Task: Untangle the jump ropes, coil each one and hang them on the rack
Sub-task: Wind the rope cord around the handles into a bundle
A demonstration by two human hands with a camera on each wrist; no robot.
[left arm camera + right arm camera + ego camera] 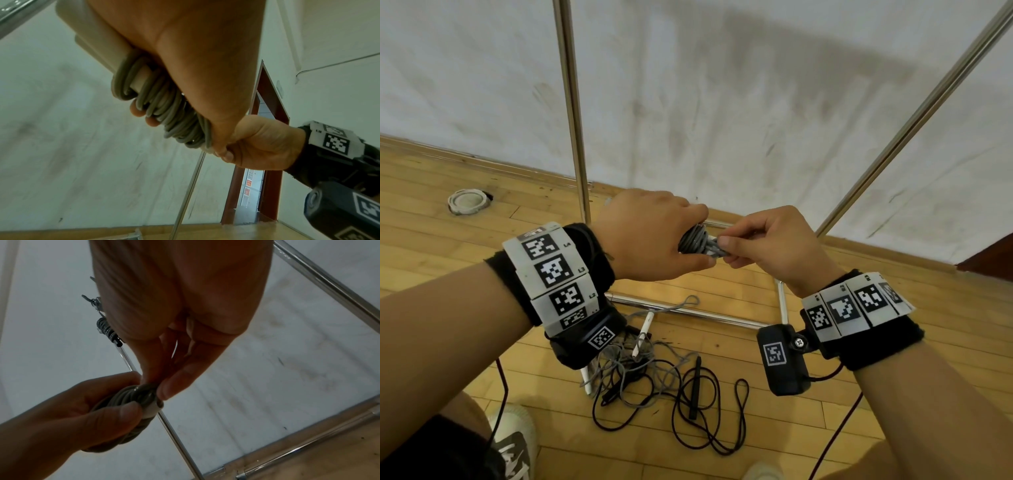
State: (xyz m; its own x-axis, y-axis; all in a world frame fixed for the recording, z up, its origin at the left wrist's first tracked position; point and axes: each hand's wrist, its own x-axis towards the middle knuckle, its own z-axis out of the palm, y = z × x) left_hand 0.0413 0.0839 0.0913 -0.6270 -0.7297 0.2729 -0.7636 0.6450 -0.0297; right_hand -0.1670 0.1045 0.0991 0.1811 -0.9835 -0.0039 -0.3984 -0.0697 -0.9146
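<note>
A grey jump rope is wound in tight turns round its pale handles. My left hand grips this bundle with fingers curled round it. My right hand pinches the grey cord at the bundle's end between thumb and fingertips. On the floor below lies a tangle of a grey rope with white handles and a black rope. The chrome rack's uprights stand just behind my hands.
The rack's base bars run across the wooden floor beside the tangle. A second slanted rack pole rises at the right. A coiled rope hangs higher up on the rack. My shoe is at the lower left. A round floor fitting sits left.
</note>
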